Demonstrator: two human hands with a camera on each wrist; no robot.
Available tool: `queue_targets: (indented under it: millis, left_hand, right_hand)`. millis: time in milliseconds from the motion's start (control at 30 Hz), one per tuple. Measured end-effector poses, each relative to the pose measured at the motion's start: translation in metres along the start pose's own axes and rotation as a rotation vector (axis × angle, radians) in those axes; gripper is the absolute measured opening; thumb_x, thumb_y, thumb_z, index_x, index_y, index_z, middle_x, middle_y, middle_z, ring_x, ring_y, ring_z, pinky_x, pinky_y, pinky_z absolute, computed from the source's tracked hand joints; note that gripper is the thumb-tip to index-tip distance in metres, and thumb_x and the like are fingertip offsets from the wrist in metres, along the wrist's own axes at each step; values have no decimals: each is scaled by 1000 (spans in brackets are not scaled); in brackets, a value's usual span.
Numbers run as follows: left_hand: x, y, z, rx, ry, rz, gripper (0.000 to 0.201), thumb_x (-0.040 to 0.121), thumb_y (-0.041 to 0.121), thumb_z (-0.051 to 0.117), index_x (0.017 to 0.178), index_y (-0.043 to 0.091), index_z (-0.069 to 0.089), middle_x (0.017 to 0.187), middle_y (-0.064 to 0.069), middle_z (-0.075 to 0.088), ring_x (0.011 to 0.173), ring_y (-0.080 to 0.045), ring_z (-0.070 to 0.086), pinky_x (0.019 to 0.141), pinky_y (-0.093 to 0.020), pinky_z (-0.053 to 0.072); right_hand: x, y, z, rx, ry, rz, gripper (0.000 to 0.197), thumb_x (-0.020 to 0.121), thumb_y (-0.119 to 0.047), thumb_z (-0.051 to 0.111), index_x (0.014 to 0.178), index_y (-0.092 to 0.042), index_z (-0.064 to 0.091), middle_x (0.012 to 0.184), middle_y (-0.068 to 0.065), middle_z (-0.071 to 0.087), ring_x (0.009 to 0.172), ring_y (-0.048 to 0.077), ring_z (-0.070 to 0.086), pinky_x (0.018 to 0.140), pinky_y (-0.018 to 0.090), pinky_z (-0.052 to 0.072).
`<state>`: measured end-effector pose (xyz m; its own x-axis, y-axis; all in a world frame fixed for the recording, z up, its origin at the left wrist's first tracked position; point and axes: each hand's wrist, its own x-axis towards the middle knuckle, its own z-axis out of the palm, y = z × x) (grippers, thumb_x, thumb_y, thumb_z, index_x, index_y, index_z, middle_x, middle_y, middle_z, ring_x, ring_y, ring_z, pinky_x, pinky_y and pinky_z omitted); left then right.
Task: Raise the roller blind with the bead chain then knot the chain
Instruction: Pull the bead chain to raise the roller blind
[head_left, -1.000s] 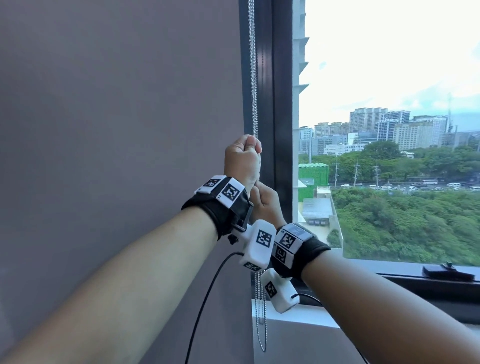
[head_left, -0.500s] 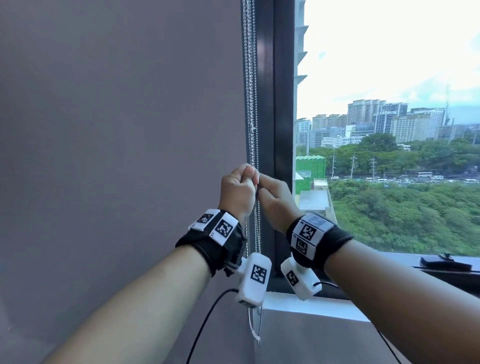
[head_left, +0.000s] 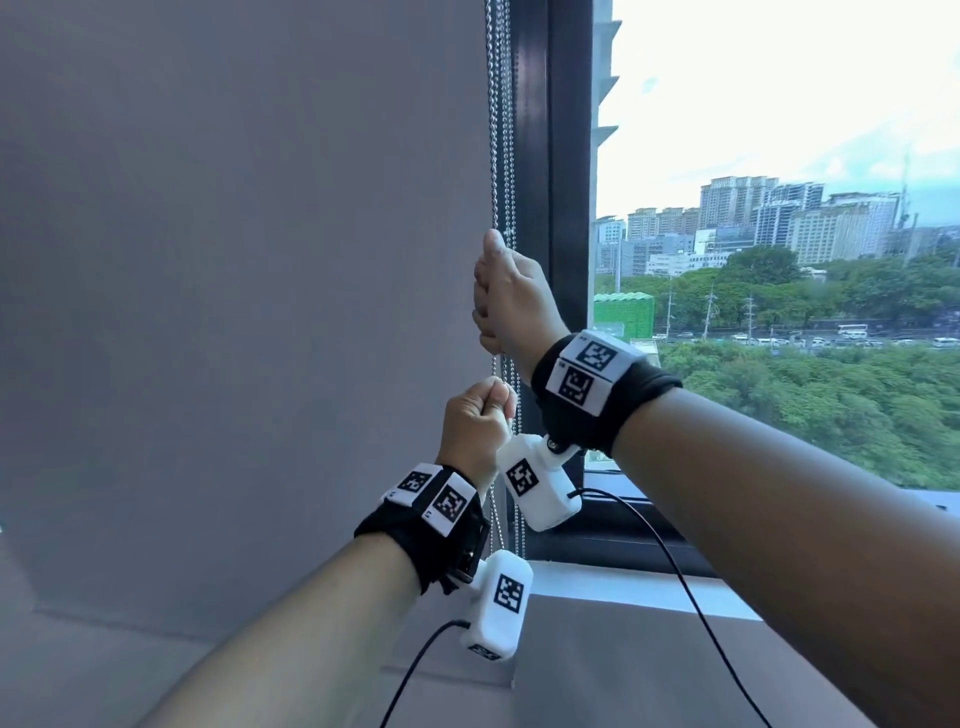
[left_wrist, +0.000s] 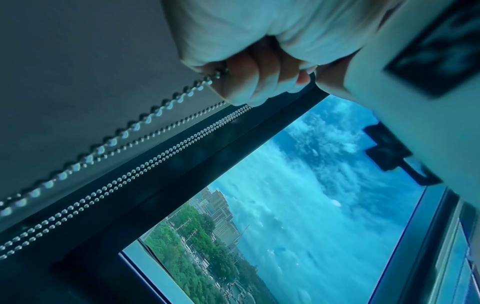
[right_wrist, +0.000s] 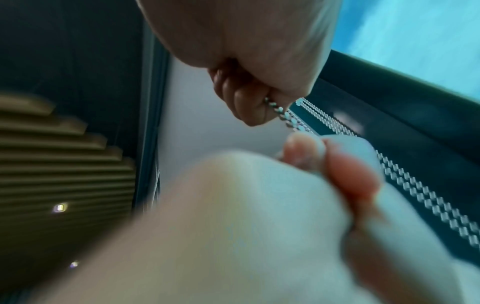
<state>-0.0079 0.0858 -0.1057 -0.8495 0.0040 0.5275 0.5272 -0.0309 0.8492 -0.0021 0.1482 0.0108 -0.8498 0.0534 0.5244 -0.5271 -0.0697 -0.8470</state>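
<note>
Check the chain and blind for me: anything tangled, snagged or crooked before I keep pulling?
Nothing stands out. The bead chain hangs in straight, parallel strands beside the window frame, with no visible kink or knot. The right hand grips it higher up, the left hand lower down. The blind lies flat.

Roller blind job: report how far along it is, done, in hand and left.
Done: the roller blind has lifted only a little; its bottom edge hangs just above the sill and most of its window is covered. In hand: the right hand grips the bead chain high, the left hand grips it lower, mid-pull. Left: most of the raising, then the knot; no knot shows.
</note>
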Motion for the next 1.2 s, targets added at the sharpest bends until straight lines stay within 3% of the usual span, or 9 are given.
queue_targets:
  millis: [167, 400, 500, 600, 733, 867, 1000, 1100, 1200]
  left_hand:
    - [-6, 7, -7, 24, -57, 5, 57, 94, -3, 36, 46, 27, 44, 46, 15, 40, 48, -6, 29, 53, -25, 27]
    - [-14, 20, -12, -31, -144, -63, 61, 101, 8, 35, 45, 29, 50, 43, 13, 36, 42, -5, 29, 46, -18, 29]
    - [-16, 21, -13, -67, -131, -96, 50, 101, 10, 37, 58, 24, 58, 46, 11, 47, 49, -8, 39, 54, -20, 35]
    - [-12, 26, -16, -57, -122, -110, 36, 102, 13, 36, 80, 9, 64, 52, 8, 62, 52, -9, 54, 59, -21, 45]
    - [-3, 34, -17, 32, -131, -76, 33, 103, 21, 35, 90, 9, 64, 60, 8, 69, 59, -6, 65, 71, -33, 52]
    - [14, 43, -16, 93, -118, 48, 32, 99, 33, 40, 91, 14, 65, 79, -2, 67, 77, -22, 59, 76, -38, 46]
    - [30, 67, -13, 115, -70, 128, 37, 100, 32, 36, 106, 10, 65, 95, -6, 70, 86, -18, 65, 83, -35, 52]
    - [41, 85, -6, 18, -65, 99, 37, 102, 24, 33, 108, 2, 62, 96, -14, 68, 86, -21, 63, 86, -35, 51]
    - [51, 97, 2, -62, -73, 78, 35, 102, 25, 33, 101, 5, 61, 92, -17, 69, 85, -27, 65, 83, -38, 50]
  right_hand:
    - [-10, -11, 4, 154, -39, 46, 43, 105, -43, 29, 67, -23, 21, 38, -13, 23, 27, 2, 20, 35, 8, 19]
    - [-13, -9, 5, 126, -22, -17, 41, 104, -44, 32, 73, -23, 15, 48, -4, 18, 31, 6, 15, 39, 10, 16]
    - [-11, -7, 1, 91, -8, -29, 42, 104, -45, 32, 77, -19, 12, 49, -3, 18, 33, 8, 14, 41, 11, 15]
    - [-10, -6, -3, 90, 1, -47, 43, 104, -45, 33, 73, -22, 13, 45, -5, 19, 32, 8, 15, 41, 12, 14]
    - [-10, 7, -8, 88, 23, -85, 47, 104, -42, 35, 62, -24, 21, 46, -5, 19, 34, 8, 15, 40, 15, 14]
    - [-11, 33, -18, 24, 68, -164, 52, 103, -40, 37, 56, -22, 27, 42, -8, 25, 37, 9, 22, 40, 20, 18]
    - [-23, 57, -27, 21, 37, -142, 50, 106, -35, 33, 64, -20, 56, 39, -13, 43, 34, 2, 33, 36, 17, 26]
    - [-31, 77, -27, 56, 67, -97, 51, 105, -35, 36, 56, -23, 31, 43, -12, 28, 38, 7, 22, 39, 18, 20]
    - [-40, 97, -28, 59, 77, -44, 49, 105, -34, 38, 59, -25, 24, 49, -8, 23, 43, 10, 18, 42, 21, 17]
